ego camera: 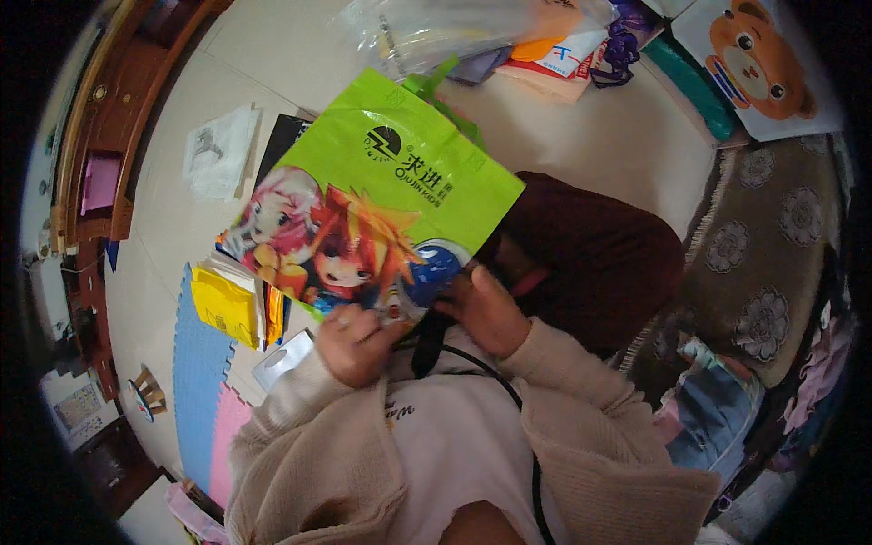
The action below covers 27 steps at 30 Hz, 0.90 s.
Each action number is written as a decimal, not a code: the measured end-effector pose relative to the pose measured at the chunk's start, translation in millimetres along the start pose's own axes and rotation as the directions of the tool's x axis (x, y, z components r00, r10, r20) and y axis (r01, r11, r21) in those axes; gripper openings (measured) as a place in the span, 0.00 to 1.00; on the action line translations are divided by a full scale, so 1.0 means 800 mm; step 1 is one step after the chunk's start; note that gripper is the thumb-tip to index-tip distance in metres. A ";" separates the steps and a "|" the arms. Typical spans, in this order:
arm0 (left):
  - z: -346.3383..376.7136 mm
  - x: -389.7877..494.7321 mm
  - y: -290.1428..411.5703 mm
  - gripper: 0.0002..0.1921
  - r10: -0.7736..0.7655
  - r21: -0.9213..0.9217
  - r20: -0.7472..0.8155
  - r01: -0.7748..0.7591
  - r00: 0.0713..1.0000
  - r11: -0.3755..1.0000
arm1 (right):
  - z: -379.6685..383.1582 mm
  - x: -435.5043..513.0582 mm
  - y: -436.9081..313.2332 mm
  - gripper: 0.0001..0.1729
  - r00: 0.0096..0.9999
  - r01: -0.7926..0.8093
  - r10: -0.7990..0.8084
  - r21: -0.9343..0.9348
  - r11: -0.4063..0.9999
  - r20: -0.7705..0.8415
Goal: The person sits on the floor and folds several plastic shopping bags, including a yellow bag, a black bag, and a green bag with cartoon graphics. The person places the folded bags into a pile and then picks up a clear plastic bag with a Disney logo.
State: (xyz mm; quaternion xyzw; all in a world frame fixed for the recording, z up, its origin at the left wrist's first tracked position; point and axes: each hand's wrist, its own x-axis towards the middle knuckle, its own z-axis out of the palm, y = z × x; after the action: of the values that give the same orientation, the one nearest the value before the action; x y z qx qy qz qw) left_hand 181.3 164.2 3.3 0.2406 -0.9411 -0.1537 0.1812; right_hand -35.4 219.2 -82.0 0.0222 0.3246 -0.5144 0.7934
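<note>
Spread flat across my lap is a bright green shopping bag (pixel 436 136), printed with cartoon figures and bearing writing. Its green handles (pixel 443 95) point away from me. My left hand (pixel 354 344) grips the bag's near edge, with the fingers partly curled. At the near right corner, beside a printed blue ball, my right hand (pixel 487 310) touches the bag's edge; some of its fingertips are hidden and slightly blurred.
Clear plastic and folded bags (pixel 545 58) lie beyond on the tiled floor. A white bag (pixel 218 153) and yellow folded bags (pixel 228 306) sit to the left, near a blue foam mat (pixel 201 381). A patterned sofa cover (pixel 763 238) is at right, a wooden cabinet (pixel 112 129) at far left.
</note>
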 end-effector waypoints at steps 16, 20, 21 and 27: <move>-0.037 0.059 -0.198 0.48 -0.783 -0.632 0.271 0.717 0.559 0.293 | -0.018 0.070 -0.120 0.31 0.851 0.501 -0.511 -0.470 0.727 0.117; -0.031 0.054 -0.193 0.33 -0.679 -0.822 0.372 0.565 0.633 0.076 | -0.022 0.070 -0.122 0.27 0.869 0.479 -0.478 -0.460 0.748 0.127; -0.034 0.051 -0.189 0.30 -0.637 -0.817 0.429 0.575 0.641 0.029 | -0.023 0.070 -0.124 0.26 0.880 0.459 -0.461 -0.453 0.764 0.113; -0.044 0.029 -0.167 0.18 -0.595 -0.795 0.235 0.504 0.769 0.338 | -0.015 0.073 -0.154 0.21 0.919 0.382 -0.363 -0.579 0.721 0.155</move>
State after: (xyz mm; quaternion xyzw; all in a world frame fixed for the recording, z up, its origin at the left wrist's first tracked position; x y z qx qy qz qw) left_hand 230.0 33.0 -9.7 0.4359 -0.6067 -0.6142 0.2544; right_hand -128.6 119.0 -86.0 -0.3027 0.4554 -0.5344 0.6445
